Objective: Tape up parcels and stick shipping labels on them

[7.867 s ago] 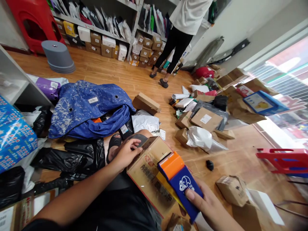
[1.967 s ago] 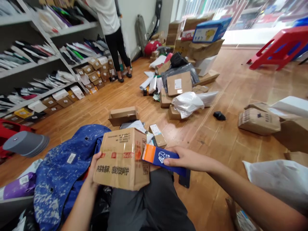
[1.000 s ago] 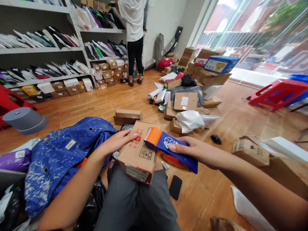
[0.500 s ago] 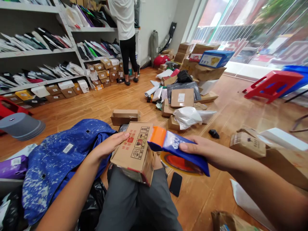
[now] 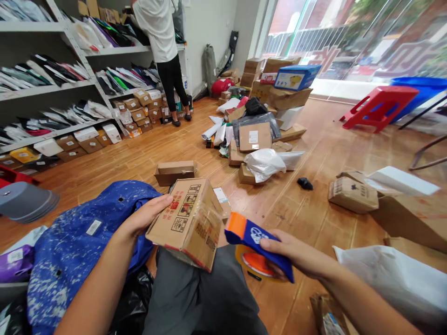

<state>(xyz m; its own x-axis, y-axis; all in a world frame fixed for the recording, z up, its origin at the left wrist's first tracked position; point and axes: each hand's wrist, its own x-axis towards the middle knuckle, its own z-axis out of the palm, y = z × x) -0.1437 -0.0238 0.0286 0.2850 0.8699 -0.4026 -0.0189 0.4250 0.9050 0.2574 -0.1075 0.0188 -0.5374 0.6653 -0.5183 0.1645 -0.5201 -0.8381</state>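
My left hand [image 5: 152, 211] is closed on the left edge of a cardboard box [image 5: 199, 223], tilted above my lap. Red lettering and black handling symbols mark its top, and shiny clear tape shows on the side facing right. To the right of the box, my right hand [image 5: 288, 251] grips a blue and orange tape dispenser [image 5: 258, 239] by its handle. Its orange front end points at the box, with a gap between them. A tape roll [image 5: 256, 263] with an orange core hangs under the handle. My right fingers are partly hidden behind the dispenser.
A blue sack [image 5: 91, 232] lies to my left beside stacked grey stools [image 5: 26, 200]. Ahead is a pile of parcels [image 5: 254, 137]. Open cartons [image 5: 352, 193] and a white bag [image 5: 394, 274] are at right. Someone in a white shirt [image 5: 157, 30] stands at the shelves.
The tape dispenser has moved down and away from the box, opening a gap. The box has turned so its right side shows more. The phone on the floor is now mostly covered.
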